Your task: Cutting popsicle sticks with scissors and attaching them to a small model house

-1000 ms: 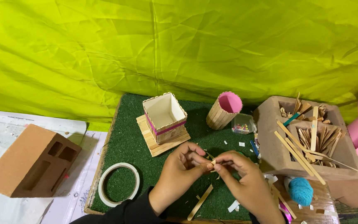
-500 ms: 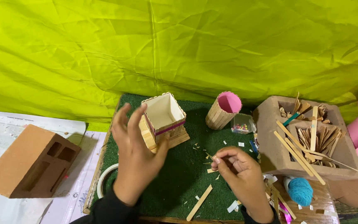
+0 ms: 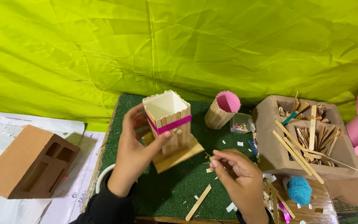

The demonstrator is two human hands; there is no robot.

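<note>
Currently, status: you work over the green turf mat.
Left hand: your fingers wrap the craft-stick box with the pink band, tilted and lifted above the mat.
Right hand: your fingertips pinch a small stick fragment.
Risk: your one-sided hold may let the box's wooden base slip down.
</note>
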